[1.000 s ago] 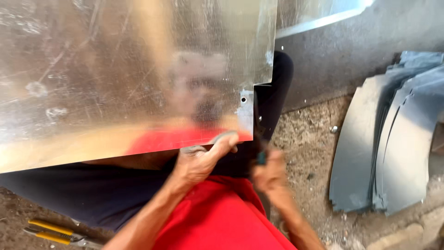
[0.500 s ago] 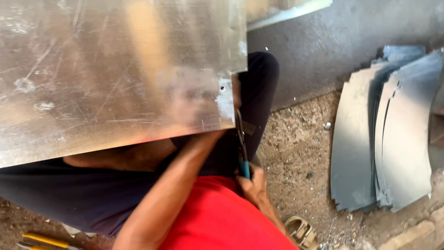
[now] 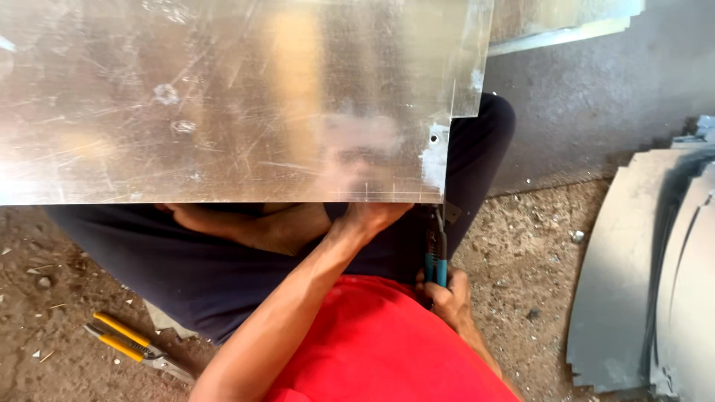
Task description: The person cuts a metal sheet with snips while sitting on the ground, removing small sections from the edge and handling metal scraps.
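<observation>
Shiny, scratched sheet metal (image 3: 223, 97) lies across the person's lap. At its lower right corner stand blue-handled snips (image 3: 436, 253), blades up against the edge. The right hand (image 3: 447, 298) is closed around the handles just below the sheet. The left hand (image 3: 372, 217) reaches under the near edge, forearm stretched forward; its grip is probably closed, but hidden. Yellow-handled pliers (image 3: 130, 346) lie on dirt, well left of the sheet's corner.

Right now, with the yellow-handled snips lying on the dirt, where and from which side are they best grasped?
Probably by the two yellow handles of the yellow-handled snips, coming from above at their upper-left end. They lie flat on the ground, the grips splayed slightly apart, while the grey metal jaws point lower right toward the person's leg.
</observation>
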